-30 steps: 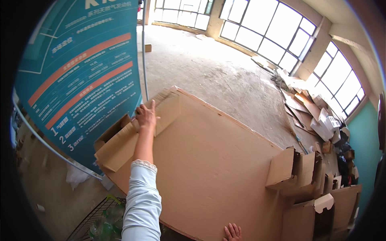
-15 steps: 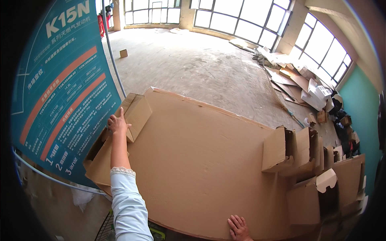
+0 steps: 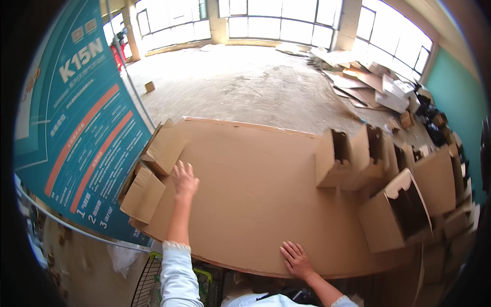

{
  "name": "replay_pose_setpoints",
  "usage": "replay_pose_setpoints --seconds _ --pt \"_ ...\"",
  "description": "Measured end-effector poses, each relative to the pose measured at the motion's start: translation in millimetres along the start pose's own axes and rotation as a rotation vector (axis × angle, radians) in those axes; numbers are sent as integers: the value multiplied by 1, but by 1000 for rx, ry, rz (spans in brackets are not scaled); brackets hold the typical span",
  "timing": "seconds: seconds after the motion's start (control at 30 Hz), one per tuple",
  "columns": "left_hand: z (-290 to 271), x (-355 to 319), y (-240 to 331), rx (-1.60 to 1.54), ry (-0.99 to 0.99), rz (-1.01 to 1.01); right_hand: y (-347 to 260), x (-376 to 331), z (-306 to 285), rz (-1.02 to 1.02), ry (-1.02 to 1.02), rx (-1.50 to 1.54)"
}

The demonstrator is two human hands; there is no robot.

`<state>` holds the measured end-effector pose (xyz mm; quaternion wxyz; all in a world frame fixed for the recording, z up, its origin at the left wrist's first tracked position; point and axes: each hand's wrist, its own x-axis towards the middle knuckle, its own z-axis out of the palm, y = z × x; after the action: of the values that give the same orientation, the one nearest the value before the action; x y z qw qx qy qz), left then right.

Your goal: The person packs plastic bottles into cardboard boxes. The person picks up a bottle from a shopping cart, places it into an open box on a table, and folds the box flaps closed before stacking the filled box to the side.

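Where the large flattened cardboard sheet [image 3: 255, 199] lies over a wire cart [image 3: 153, 279], both hands rest on it: left hand [image 3: 184, 180] spread flat beside folded side flaps [image 3: 153, 174], right hand [image 3: 296, 260] splayed on the near edge, apparently steadying it. Teal banner [image 3: 76, 148] alongside.

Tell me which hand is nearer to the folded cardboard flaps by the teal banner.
Left. The left hand rests on the big cardboard sheet right beside the folded flaps. The right hand lies flat near the sheet's near edge, well away from them.
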<state>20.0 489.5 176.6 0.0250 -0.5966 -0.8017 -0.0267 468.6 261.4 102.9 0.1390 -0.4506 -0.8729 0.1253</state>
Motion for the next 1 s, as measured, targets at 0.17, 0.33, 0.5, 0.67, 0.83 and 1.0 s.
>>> replay_pose_setpoints --seconds 0.17,0.33,0.5,0.67,0.83,1.0 --pt "52 -166 144 -163 -254 449 17 -1 2 -39 15 123" --pt "-8 -233 253 -495 -254 758 22 -36 -44 10 184 122" --pt "-161 -252 390 -937 149 1076 54 -127 -85 253 316 176" --pt "-213 -241 476 -792 317 1119 61 -196 -133 516 509 340" --pt "-182 -205 519 -784 54 868 59 -219 -171 629 696 370" --pt "-159 -190 507 -977 191 820 58 -208 -208 619 822 303"
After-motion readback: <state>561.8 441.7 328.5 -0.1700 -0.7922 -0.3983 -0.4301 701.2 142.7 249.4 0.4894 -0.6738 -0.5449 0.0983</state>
